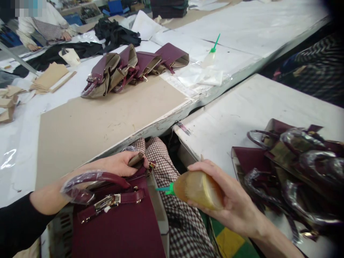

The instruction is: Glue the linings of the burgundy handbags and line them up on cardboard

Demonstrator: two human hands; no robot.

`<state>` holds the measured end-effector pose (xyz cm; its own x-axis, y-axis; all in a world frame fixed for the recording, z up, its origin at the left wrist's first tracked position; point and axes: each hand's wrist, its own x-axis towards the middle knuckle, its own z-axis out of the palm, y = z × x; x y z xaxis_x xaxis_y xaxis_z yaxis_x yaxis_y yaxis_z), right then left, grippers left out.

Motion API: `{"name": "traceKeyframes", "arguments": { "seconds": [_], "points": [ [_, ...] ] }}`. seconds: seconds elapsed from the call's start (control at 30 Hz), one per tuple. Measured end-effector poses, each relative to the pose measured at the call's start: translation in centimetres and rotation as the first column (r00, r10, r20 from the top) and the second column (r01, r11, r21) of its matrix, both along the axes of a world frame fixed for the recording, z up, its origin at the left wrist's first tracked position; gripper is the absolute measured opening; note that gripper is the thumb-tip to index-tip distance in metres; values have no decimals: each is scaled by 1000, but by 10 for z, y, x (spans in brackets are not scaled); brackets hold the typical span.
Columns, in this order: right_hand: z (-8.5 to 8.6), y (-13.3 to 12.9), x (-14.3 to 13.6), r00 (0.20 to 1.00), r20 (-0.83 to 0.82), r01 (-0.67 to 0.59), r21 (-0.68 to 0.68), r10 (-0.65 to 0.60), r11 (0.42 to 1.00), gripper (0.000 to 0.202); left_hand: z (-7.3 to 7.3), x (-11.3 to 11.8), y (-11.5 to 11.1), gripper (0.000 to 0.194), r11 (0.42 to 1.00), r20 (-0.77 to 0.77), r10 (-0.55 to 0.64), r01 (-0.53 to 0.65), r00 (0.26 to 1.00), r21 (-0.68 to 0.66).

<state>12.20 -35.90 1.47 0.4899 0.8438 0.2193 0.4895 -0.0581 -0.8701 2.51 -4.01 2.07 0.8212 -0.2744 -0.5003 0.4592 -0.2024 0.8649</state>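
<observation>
A maroon handbag (118, 225) lies in front of me by the table edge, its handle (92, 179) wrapped in clear plastic and its strap fitted with gold-coloured metal. My left hand (127, 163) reaches past the handle and pinches the bag's upper edge, where the brownish lining shows between thumb and fingers. In my right hand (223, 190) is a squeeze bottle (199, 188) of amber liquid, tipped on its side. Its green cap and thin nozzle (162, 189) point left at the bag's pale side edge; I cannot tell whether they touch.
Several maroon bags (139, 68) lie on the table beyond a beige board (107, 111). More bags (292, 172) are heaped on the right table (228, 111). A second green-nozzled bottle (211, 55) stands at the back. Another person (45, 27) sits at far left.
</observation>
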Motion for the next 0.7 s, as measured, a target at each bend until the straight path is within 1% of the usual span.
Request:
{"name": "traceKeyframes", "arguments": {
  "seconds": [0.17, 0.23, 0.33, 0.47, 0.53, 0.63, 0.7],
  "points": [
    [3, -7, -6, 997, -47, -61, -73, 58, 995, 50, 9, -1, -7, 21, 999, -29, 43, -44, 999, -12],
    [4, -9, -8, 995, -59, -86, -103, 80, 991, 50, 11, -2, -9, 21, 999, -34, 39, -38, 999, 4],
    [4, -13, -11, 992, -73, -114, -158, 104, 981, 51, 9, -4, -6, 24, 999, -44, 33, -32, 998, 33],
    [4, -19, -13, 985, -95, -161, -179, 146, 971, 51, 3, -8, 0, 24, 1000, -38, 13, -12, 999, 15],
    [4, -21, -14, 980, -102, -185, -187, 168, 965, 50, 3, -9, 0, 24, 1000, -47, 10, -9, 999, 8],
    [5, -21, -17, 980, -112, -187, -203, 167, 961, 49, 8, -11, -3, 22, 1000, -42, 12, -12, 999, 9],
    [5, -20, -18, 985, -114, -154, -205, 133, 967, 49, 16, -12, -6, 20, 1000, -27, 10, -9, 1000, 21]
  ]
}}
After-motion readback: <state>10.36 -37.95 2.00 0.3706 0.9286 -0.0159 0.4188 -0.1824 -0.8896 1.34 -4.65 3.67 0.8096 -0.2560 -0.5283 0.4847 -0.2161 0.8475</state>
